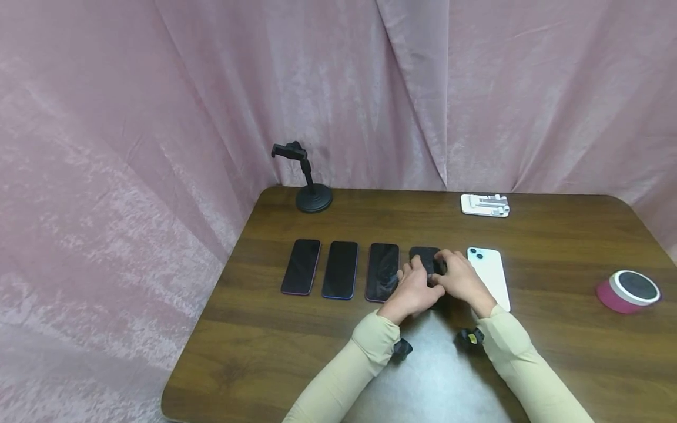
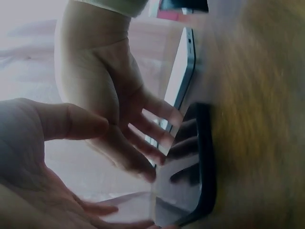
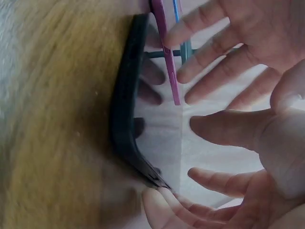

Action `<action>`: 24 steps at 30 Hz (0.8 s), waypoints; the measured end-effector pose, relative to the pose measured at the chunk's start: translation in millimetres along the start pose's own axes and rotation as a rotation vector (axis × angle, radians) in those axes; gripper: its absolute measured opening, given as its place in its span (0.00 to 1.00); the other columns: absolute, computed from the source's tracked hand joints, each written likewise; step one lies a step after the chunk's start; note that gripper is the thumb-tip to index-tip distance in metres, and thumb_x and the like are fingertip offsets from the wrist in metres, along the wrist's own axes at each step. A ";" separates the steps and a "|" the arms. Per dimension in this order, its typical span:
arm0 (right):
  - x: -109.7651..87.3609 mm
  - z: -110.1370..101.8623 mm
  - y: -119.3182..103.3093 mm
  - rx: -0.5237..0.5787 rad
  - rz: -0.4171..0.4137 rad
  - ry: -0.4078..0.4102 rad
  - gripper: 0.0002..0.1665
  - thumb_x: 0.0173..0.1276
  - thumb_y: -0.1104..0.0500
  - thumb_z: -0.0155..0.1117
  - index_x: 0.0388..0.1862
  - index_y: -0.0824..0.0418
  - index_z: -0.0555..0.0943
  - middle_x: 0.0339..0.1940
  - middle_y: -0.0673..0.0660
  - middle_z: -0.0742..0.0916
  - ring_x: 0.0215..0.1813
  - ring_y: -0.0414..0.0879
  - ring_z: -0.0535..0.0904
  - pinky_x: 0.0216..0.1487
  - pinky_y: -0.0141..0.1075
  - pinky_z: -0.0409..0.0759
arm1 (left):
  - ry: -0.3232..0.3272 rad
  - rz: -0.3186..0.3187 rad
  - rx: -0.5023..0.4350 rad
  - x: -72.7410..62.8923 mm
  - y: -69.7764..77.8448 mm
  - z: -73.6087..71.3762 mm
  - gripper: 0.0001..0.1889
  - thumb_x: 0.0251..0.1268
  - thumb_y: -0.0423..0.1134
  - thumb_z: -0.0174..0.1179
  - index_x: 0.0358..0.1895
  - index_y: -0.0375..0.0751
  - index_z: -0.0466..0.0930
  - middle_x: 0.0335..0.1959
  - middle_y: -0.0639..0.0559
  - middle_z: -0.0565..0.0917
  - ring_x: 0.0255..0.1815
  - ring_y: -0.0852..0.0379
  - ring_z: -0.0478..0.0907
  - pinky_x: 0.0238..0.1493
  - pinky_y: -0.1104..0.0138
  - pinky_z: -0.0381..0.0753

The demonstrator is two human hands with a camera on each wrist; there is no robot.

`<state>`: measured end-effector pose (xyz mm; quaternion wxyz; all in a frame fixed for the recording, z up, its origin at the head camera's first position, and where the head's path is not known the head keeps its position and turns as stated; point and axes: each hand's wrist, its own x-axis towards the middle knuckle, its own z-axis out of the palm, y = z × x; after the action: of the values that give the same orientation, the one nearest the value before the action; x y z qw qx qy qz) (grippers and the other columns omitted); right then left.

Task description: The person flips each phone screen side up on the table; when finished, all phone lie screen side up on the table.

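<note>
A black-screened phone [image 1: 424, 252] in a dark case lies on the table under both hands. My left hand [image 1: 415, 292] is over its left side, fingers spread and loosely bent; in the right wrist view that left hand [image 3: 233, 47] hovers above the glossy screen. Over the right side is my right hand [image 1: 461, 278]. In the right wrist view its fingertips [image 3: 159, 198] are at the case's far edge, while its thumb stays apart from the screen. A white phone [image 1: 492, 279] lies back up beside the right hand. The hands partly hide the dark phone.
Three more dark-screened phones, a left one [image 1: 301, 267], a middle one [image 1: 340, 270] and a right one [image 1: 382, 271], lie in the row. A black phone stand [image 1: 314, 198], a folded white stand [image 1: 485, 205] and a pink round object [image 1: 627, 292] stand around them on the wooden table [image 1: 254, 341].
</note>
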<state>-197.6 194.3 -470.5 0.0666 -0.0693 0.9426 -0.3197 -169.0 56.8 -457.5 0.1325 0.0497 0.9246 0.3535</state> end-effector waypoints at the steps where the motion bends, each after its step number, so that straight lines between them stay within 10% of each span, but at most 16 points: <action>1: -0.8 -1.3 -0.2 0.005 -0.009 0.010 0.29 0.65 0.62 0.68 0.61 0.77 0.74 0.54 0.76 0.77 0.50 0.65 0.76 0.52 0.61 0.75 | 0.008 0.016 0.007 1.0 -0.4 -0.3 0.41 0.63 0.45 0.65 0.75 0.33 0.57 0.68 0.33 0.68 0.70 0.38 0.62 0.67 0.54 0.67; 24: -4.3 -42.9 22.2 0.056 -0.112 0.172 0.30 0.71 0.58 0.65 0.64 0.76 0.72 0.62 0.77 0.76 0.61 0.73 0.72 0.56 0.66 0.70 | -0.104 0.325 -0.031 22.2 -9.0 -7.9 0.41 0.60 0.49 0.72 0.75 0.45 0.64 0.70 0.48 0.71 0.70 0.52 0.68 0.62 0.62 0.73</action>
<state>-202.7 237.9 -449.9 -0.0306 -0.0922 0.9302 -0.3540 -192.5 49.2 -462.5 0.1222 0.2147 0.8907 0.3815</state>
